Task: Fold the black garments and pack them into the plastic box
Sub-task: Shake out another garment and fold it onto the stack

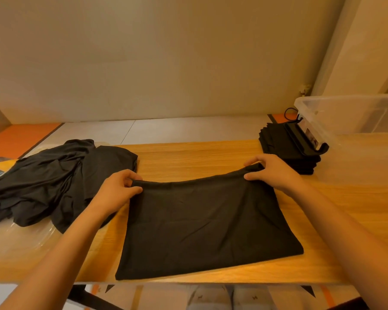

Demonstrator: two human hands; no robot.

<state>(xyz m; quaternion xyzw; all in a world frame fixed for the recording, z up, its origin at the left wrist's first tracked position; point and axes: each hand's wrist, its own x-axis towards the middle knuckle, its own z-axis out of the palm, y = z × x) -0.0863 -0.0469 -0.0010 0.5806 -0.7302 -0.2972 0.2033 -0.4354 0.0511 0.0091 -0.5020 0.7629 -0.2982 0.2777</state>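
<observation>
Plain cream wall point(166, 63) behind, pale tiled floor point(143, 130) below it. The wooden bench point(188, 157) fills the foreground. Flat in its middle lies a black garment point(206, 224), its near edge at the bench's front. On the left is a rumpled heap point(49, 182) of black garments. Far right stands a clear box point(356, 117), contents hard to tell, with a folded stack point(285, 144) against it. Left grip point(119, 189) and right grip point(271, 171) each pinch a far corner of the garment, fingers curled.

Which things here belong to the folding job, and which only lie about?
For the job: garment held by left hand and right hand; unfolded pile; folded stack; plastic box.
Lying about: black cable; clear plastic sheet.
</observation>
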